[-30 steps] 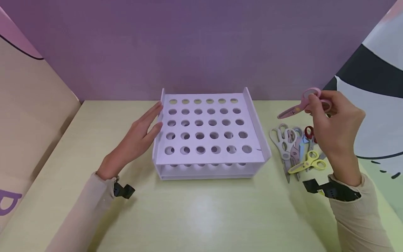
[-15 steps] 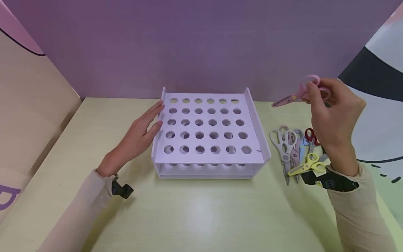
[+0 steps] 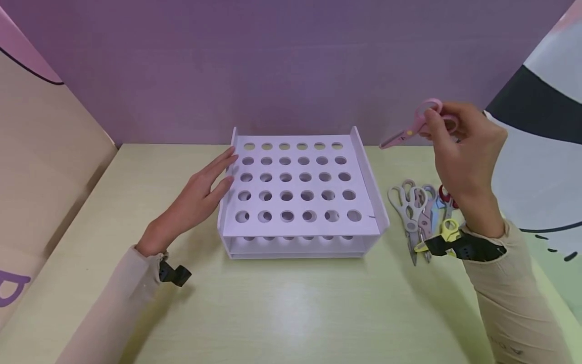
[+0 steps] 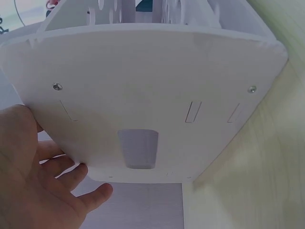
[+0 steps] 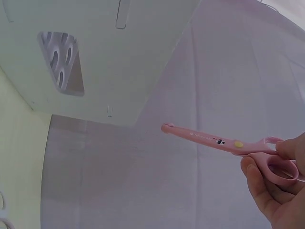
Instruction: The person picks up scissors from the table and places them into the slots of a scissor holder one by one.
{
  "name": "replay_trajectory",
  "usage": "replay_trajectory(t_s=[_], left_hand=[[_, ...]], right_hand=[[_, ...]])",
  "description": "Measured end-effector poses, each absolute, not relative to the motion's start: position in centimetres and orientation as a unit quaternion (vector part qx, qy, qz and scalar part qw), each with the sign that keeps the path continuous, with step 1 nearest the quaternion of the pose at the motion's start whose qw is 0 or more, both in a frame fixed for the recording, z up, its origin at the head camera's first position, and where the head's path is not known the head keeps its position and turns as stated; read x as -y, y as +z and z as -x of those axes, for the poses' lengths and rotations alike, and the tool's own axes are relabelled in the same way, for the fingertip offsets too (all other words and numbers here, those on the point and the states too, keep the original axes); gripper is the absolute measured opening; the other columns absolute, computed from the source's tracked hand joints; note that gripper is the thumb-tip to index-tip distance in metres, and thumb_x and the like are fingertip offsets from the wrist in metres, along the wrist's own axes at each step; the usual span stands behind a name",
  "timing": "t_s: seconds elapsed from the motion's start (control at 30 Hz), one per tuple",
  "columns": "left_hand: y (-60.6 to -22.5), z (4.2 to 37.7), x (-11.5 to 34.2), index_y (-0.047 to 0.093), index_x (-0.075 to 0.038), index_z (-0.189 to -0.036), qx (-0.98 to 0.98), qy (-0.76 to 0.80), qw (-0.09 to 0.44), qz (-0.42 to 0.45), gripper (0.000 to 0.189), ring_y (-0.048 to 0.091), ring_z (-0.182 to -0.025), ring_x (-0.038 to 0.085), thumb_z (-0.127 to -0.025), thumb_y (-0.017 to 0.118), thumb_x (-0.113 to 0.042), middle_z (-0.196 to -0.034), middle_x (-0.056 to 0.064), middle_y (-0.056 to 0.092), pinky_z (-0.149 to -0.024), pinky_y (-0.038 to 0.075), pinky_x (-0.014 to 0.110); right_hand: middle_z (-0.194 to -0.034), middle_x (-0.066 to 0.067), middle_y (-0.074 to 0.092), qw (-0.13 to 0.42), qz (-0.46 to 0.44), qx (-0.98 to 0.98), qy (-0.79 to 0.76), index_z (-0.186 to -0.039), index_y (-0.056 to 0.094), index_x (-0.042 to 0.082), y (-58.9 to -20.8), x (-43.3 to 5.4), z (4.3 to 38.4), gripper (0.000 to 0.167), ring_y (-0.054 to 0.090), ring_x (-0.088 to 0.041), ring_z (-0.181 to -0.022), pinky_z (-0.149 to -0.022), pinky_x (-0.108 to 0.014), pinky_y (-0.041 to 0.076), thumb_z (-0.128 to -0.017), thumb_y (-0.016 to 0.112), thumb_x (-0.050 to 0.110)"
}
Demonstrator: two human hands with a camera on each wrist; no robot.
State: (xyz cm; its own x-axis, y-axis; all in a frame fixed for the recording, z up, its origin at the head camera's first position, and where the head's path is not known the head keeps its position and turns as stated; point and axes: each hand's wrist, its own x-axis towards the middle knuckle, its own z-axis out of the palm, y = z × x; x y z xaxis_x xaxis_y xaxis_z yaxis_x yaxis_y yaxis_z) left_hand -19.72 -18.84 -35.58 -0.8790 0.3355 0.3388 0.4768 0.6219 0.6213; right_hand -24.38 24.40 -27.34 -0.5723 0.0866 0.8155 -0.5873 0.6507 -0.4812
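Note:
My right hand [image 3: 470,151] pinches a pair of pink scissors [image 3: 402,136] by the handle loops, up in the air to the right of a white holder [image 3: 295,188] with rows of round holes. The blades point left toward the holder; in the right wrist view the pink scissors [image 5: 205,139] carry a yellow dot and a small panda print. Against the holder's left side panel rests my left hand [image 3: 193,202], its fingers extended along the top edge. The left wrist view shows that panel [image 4: 95,109], with two screws and a cut-out, beside the left hand [image 4: 47,176].
A pile of several scissors lies on the table right of the holder, among them white-handled scissors [image 3: 411,212], red-handled scissors [image 3: 447,197] and yellow scissors [image 3: 447,230] partly behind the right wrist camera [image 3: 464,246]. A purple wall [image 3: 291,71] stands behind the pale table [image 3: 291,303].
My right hand has risen and moved left with the pink scissors, closer to the holder's back right corner. The left hand stays at the holder's left side.

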Motion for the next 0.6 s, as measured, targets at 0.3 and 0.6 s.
replay_trajectory(t_s=[0.3, 0.6], left_hand=[[-35.6, 19.9, 18.9, 0.039, -0.008, -0.152, 0.893, -0.372, 0.108, 0.23, 0.05, 0.026, -0.149, 0.021, -0.104, 0.049, -0.018, -0.163, 0.002, 0.026, -0.118, 0.027, 0.047], [-35.9, 19.6, 19.0, 0.038, -0.01, -0.153, 0.9, -0.36, 0.102, 0.224, 0.05, 0.025, -0.149, 0.021, -0.105, 0.047, -0.021, -0.164, -0.001, 0.024, -0.118, 0.026, 0.047]], right_hand=[[-0.093, 0.0, 0.073, 0.424, -0.186, 0.793, 0.397, -0.107, 0.075, 0.002, -27.2, -23.1, 25.5, 0.024, 0.062, 0.009, -0.078, -0.079, -0.011, 0.05, -0.094, 0.068, 0.021], [-0.092, -0.012, 0.073, 0.415, -0.229, 0.787, 0.395, -0.105, 0.074, -0.002, -27.4, -21.6, 26.6, 0.02, 0.06, 0.009, -0.076, -0.077, -0.01, 0.049, -0.093, 0.069, 0.013]])
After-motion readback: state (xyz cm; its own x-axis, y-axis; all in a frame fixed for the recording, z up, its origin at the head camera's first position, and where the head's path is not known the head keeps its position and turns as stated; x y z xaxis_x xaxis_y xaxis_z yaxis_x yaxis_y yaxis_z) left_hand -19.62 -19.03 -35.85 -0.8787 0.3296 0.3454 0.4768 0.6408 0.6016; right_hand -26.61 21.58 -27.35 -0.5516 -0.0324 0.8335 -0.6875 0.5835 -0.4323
